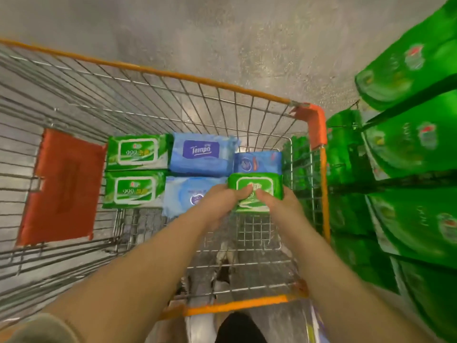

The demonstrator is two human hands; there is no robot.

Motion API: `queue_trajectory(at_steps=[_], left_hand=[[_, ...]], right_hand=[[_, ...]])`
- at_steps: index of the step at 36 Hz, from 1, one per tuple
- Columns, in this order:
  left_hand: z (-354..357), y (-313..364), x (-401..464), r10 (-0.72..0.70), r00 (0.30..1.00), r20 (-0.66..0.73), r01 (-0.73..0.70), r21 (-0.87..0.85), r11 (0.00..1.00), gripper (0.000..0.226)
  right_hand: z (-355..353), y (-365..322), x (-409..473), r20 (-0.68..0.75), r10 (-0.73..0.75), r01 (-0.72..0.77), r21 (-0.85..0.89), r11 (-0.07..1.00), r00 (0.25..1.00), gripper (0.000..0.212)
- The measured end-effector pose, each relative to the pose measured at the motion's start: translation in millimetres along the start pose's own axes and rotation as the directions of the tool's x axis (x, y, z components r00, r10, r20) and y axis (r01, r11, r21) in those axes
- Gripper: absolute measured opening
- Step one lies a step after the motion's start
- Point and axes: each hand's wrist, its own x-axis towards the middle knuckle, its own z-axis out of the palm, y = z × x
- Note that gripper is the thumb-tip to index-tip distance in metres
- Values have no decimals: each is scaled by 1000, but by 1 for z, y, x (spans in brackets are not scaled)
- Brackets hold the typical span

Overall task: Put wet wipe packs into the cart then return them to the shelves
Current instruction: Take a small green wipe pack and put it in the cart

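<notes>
Both my forearms reach forward and down over the cart's near orange handle (237, 304), bare, converging toward the middle-right of the basket. My left hand (217, 201) and right hand (279, 203) both grip one green wipe pack (256, 190), thumbs pressed on its top face, fingers curled under the near edge, out of sight. Pack sits low, near the basket floor at the right side; can't tell if it's resting or just lifted.

Step, my guess: either setting this pack down into the cart or picking it out to go back on the shelf. One frame won't settle it. The spot it fills completes a neat two-row block, so placing looks slightly more likely.

Next move calls for: if placing, letting go of it flat, square with its neighbours; if returning, lifting it clear of the wire side and swinging right.

Just beside it, left: pale blue pack (183, 194), partly under my left hand. Behind: small blue pack (257, 162), Tempo pack (201, 154). Further left, two green 999 packs (136, 169). Orange seat flap (61, 186) on the left wall.

Shelves (408, 154) of green packs stand close on the right, blurred.
</notes>
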Motion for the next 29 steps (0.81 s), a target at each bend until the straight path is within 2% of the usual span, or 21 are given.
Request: queue_trajectory(at_steps=[1,4,10,13,15,17,20,23,25,29], left_hand=[[1,-1,7,5,1000,-20,-5,19,1000,38],[0,-7,21,19,994,-112,-10,81,997,57],[2,0,10,74,979,-191,-35,201,979,36],[1,2,3,77,976,-206,-27,233,972,19],[-1,4,-4,67,978,-198,-14,256,967,17],[-4,7,-11,70,978,-196,-15,273,962,25],[-11,10,-27,79,973,-215,-11,300,954,49],[-21,12,-46,75,972,-224,-1,314,949,75],[-27,16,-63,112,971,-210,-31,358,933,79],[-35,28,-100,219,949,-227,-86,482,872,80]], right_hand=[[3,1,5,-2,9,-9,-13,1000,1000,19],[11,7,19,-24,4,-5,-44,999,1000,18],[16,3,19,-46,8,-12,-84,996,999,18],[16,1,16,-61,23,-28,-86,996,998,25],[15,-1,13,-73,35,-42,-92,995,997,33],[13,-2,10,-73,44,-52,-120,991,996,36],[7,-5,1,-67,41,-51,-155,987,997,27],[1,-9,-12,-77,9,-25,-201,979,997,36],[0,-13,-21,-87,-29,6,-254,967,996,44],[0,-25,-42,-65,-141,102,-412,905,988,43]])
